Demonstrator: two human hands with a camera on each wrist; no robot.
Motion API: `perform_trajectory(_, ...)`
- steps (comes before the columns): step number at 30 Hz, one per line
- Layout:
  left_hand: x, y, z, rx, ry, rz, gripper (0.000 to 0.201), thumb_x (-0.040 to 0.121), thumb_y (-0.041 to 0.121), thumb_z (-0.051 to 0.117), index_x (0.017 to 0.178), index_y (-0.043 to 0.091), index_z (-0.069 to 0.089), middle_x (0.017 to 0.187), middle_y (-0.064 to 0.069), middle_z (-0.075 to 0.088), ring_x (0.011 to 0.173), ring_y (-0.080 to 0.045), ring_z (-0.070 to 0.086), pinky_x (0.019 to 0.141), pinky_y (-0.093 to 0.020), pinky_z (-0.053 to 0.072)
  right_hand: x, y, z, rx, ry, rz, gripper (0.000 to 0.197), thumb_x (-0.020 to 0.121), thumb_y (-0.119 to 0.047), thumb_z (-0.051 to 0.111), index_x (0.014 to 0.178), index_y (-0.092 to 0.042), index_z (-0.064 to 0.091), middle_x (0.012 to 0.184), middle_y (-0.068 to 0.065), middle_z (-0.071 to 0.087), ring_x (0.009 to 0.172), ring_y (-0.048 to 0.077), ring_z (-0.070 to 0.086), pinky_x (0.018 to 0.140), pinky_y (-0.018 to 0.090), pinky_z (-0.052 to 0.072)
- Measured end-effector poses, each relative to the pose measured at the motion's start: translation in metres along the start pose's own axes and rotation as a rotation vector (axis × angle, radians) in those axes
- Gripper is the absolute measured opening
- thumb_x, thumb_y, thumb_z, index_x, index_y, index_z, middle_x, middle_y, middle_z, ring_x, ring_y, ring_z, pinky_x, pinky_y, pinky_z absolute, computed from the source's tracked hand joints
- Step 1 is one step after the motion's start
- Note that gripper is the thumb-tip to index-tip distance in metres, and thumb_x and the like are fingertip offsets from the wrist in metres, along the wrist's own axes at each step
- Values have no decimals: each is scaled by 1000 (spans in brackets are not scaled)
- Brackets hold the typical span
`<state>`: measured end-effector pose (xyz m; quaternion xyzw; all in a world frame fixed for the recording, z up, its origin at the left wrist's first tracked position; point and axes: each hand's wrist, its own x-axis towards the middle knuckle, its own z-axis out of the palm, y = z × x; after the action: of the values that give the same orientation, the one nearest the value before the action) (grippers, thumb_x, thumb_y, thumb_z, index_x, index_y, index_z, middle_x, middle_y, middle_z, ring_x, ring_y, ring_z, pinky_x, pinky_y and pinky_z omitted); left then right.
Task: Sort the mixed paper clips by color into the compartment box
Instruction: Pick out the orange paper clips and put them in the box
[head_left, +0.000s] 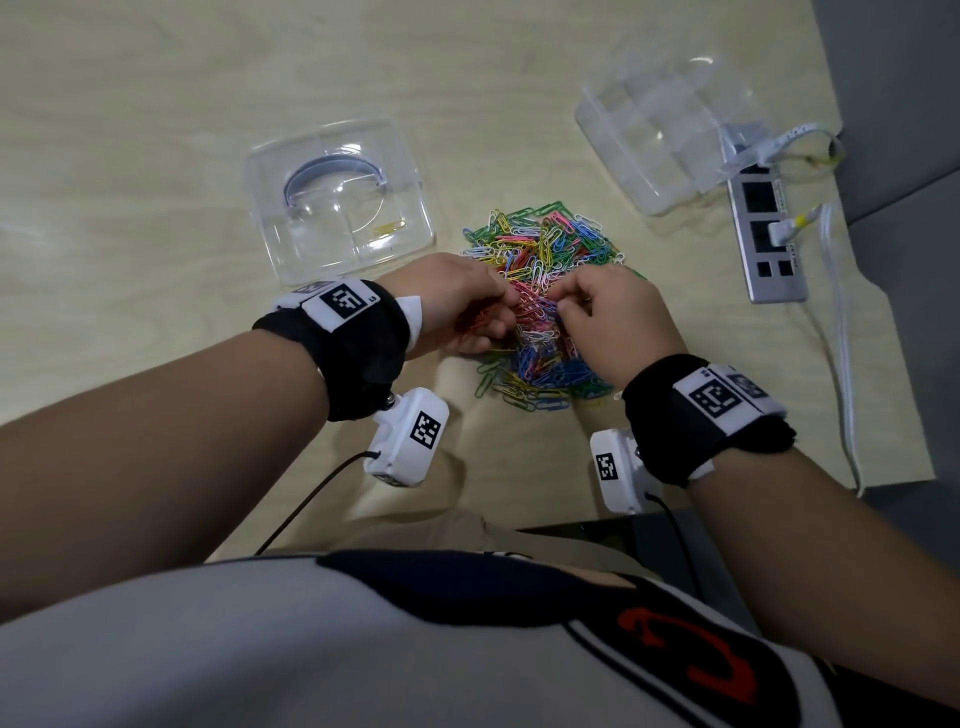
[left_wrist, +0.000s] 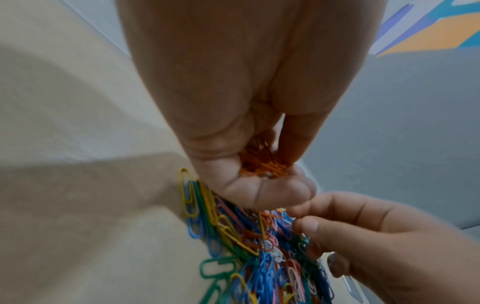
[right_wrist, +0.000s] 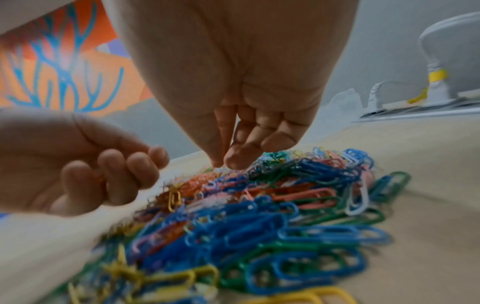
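- The pile of paper clips (head_left: 543, 296) lies mid-table, with bare wood all round it.
- One clear compartment box (head_left: 340, 200) sits just left of the pile's far end; a few yellow clips (head_left: 388, 227) lie inside.
- The left hand (head_left: 457, 304), over the pile's left edge, curls round a bunch of orange clips (left_wrist: 262, 164).
- The right hand (head_left: 602, 317) pinches narrowly at the pile's top.
- One clear lid (head_left: 660, 124) and one power strip (head_left: 769, 234) lie right of the pile, near the table edge.
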<state>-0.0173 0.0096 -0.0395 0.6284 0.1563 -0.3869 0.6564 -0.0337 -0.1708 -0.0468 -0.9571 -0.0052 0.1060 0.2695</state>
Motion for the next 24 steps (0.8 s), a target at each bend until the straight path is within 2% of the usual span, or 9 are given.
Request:
perform_trajectory(2,1,0,-3,23,17,-5,25,99,12,43,80,12,59,63,-2,60,50,-9,54,46,-17,46,1,0,5,-64,-44,-14,19,92,-18,59,107,-19,70,105,3,58,99,19,54,88,29,42)
perform_trajectory(5,2,0,-7,65,34,-17,24,98,16,45,79,13,59,62,-1,58,51,-9,51,46,-17,43,2,-3,13,-116,-79,-56,24,91,-29,63,115,-23,65,107,2,57,100,20,54,87,37,47)
perform_trajectory(8,3,-1,-9,88,45,-30,28,100,24,45,77,14,58,63,-1,55,52,-10,49,45,-17,41,4,-5,15,-233,-37,-67,16,91,-26,61,106,-22,65,106,3,55,99,25,56,82,39,48)
perform_trajectory(11,5,-3,-12,54,49,-48,35,102,33,42,77,13,57,63,-2,54,52,-10,50,48,-18,43,6,-4,12,-247,-4,-60,16,88,-21,61,103,-23,64,107,3,54,96,26,57,79,38,48)
perform_trajectory(16,7,-4,-15,-13,43,-91,46,102,43,35,80,11,59,61,-3,58,50,-10,56,49,-19,50,6,-5,10,-359,-55,-143,12,89,-29,63,97,-23,69,103,4,56,98,28,56,79,38,46)
perform_trajectory(20,8,-7,-17,-35,33,-89,50,102,46,34,84,9,62,68,-6,62,56,-12,61,53,-22,53,7,-4,3,-290,-3,-97,17,93,-29,58,97,-21,72,104,7,58,96,29,57,80,38,47)
perform_trajectory(24,8,-7,-15,-47,9,-91,53,100,50,33,91,7,64,74,-7,66,62,-15,66,55,-24,55,1,-16,1,-106,49,-157,12,90,-30,58,92,-23,69,94,0,63,86,23,59,81,40,48)
